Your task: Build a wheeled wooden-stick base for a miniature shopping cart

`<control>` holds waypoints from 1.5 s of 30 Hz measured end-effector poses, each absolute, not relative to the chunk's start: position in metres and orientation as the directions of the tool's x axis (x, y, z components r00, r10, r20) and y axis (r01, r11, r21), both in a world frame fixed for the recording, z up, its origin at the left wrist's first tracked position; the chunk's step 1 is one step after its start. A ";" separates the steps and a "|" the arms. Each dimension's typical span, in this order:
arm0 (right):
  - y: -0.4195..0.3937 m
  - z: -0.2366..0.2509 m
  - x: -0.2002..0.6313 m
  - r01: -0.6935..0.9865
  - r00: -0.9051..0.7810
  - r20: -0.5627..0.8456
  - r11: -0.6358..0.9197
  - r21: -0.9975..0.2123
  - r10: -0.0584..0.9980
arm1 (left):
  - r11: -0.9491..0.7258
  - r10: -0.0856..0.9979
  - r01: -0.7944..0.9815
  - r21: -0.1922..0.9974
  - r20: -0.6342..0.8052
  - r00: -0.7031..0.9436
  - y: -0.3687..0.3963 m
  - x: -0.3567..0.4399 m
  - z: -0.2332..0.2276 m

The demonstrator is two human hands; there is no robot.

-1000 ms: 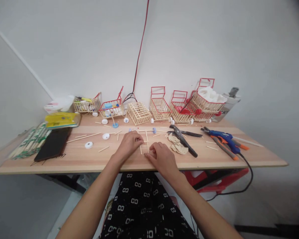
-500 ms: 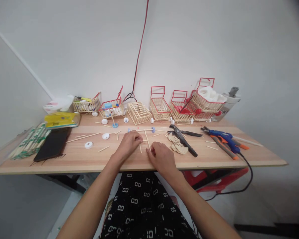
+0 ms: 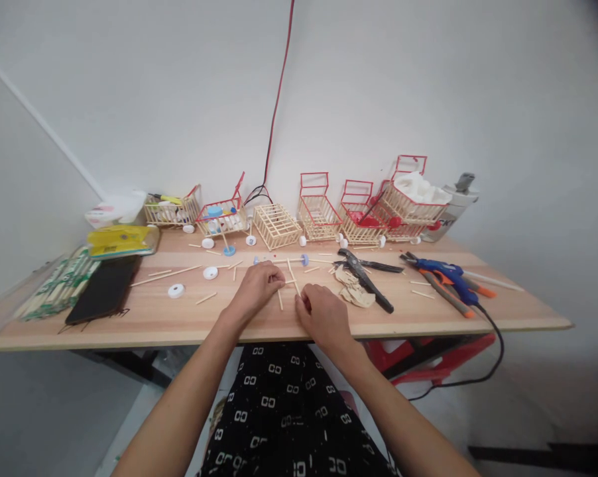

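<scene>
My left hand [image 3: 254, 289] and my right hand [image 3: 322, 314] rest on a wooden table [image 3: 144, 317], close together near its front edge. Between them lies a small frame of thin wooden sticks [image 3: 290, 278]. The left fingertips touch its left side and the right fingertips pinch a stick at its near end. A stick axle with a blue cap [image 3: 303, 260] lies just beyond the frame.
Along the wall stand several small stick carts with red wire handles [image 3: 316, 212]. Black pliers [image 3: 366, 275], a crumpled glove [image 3: 353, 291] and a blue glue gun [image 3: 445, 273] lie to the right. A black phone [image 3: 105, 288], packed chopsticks [image 3: 55, 288] and white caps [image 3: 176, 290] lie left.
My right hand has shifted slightly nearer to me along the stick. The left hand stays put on the frame.
</scene>
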State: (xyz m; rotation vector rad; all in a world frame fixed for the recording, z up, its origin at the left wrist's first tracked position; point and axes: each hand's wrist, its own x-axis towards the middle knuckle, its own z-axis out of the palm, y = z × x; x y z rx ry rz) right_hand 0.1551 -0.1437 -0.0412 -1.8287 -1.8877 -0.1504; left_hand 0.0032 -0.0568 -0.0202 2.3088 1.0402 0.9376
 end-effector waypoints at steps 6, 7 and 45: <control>-0.142 -0.042 0.156 0.950 0.074 0.435 0.070 -0.305 0.898 | -0.546 0.837 0.481 0.686 0.475 0.271 -0.055 -0.003 -0.014; -0.142 -0.041 0.158 0.945 0.094 0.426 0.054 -0.324 0.900 | -0.518 0.849 0.489 0.701 0.491 0.196 -0.053 -0.005 -0.014; -0.099 -0.020 0.205 0.493 0.190 0.263 0.140 -0.859 0.946 | -0.252 0.962 0.274 0.928 0.209 0.177 -0.037 -0.017 -0.023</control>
